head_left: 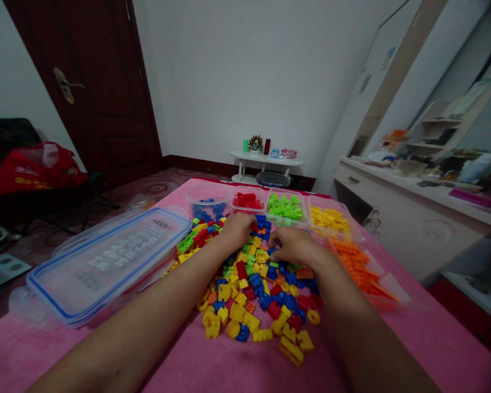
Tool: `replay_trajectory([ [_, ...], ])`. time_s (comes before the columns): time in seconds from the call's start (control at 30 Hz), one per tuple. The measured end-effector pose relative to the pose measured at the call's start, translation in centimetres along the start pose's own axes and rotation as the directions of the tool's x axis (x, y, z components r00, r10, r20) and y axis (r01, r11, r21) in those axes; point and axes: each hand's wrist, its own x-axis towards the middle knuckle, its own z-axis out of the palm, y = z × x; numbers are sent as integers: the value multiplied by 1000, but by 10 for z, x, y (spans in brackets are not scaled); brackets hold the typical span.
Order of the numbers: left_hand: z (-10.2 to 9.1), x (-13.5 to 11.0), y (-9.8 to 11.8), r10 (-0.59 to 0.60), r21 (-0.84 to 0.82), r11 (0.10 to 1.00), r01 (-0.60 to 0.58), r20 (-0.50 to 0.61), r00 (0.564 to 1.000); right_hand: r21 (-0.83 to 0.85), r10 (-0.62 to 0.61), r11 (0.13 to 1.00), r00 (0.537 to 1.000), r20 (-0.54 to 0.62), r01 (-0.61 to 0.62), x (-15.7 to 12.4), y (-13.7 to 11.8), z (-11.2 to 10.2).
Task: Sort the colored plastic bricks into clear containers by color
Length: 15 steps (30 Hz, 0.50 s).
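Observation:
A loose pile of toy building blocks (241,297), in yellow, blue, red, green and orange, spreads over the pink cloth (213,365). My left hand (240,228) is at the far part of the pile, its fingers curled down and closed beside some blue blocks (263,222). What it holds, if anything, is hidden. To its right, my right hand (294,244) reaches into the pile with thumb and fingers bent together. A dark bit shows at its fingertips, too small to name. Beyond the hands stand clear containers of red blocks (247,201) and green blocks (285,207).
Blue blocks (208,209) fill a round tub at the back left. Yellow blocks (330,219) and orange blocks (358,267) sit in containers on the right. A blue-rimmed clear lid (114,262) lies on the left. A cluttered dresser (413,191) stands at the right.

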Motion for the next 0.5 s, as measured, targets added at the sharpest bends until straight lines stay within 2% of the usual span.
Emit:
replay_trajectory([
  [0.1, -3, 1, -4, 30, 11, 999, -30, -13, 999, 83, -22, 996, 995, -99, 30, 0, -1, -5],
  [0.2, -10, 4, -12, 30, -42, 999, -33, -49, 998, 209, -83, 969, 969, -234, 133, 3, -13, -5],
  [0.27, -16, 7, -19, 21, -160, 987, -29, -54, 998, 257, -160, 934, 935, -318, 247, 3, -30, -1],
  [0.33, -23, 10, -26, -47, -396, 918, 19, -59, 997, 260, -246, 899, 897, -367, 352, 0, -51, 7],
  [0.37, -27, 11, -28, -109, -543, 838, 60, -60, 992, 240, -283, 890, 883, -375, 388, -2, -63, 12],
  [0.4, -30, 11, -30, -183, -686, 720, 99, -50, 982, 206, -312, 891, 874, -372, 405, -5, -73, 17],
  [0.47, -37, 11, -32, -308, -896, 415, 158, 25, 951, 118, -342, 909, 878, -336, 399, -11, -90, 26],
  [0.5, -40, 10, -32, -340, -950, 259, 177, 81, 937, 78, -345, 919, 884, -315, 386, -13, -95, 30],
])
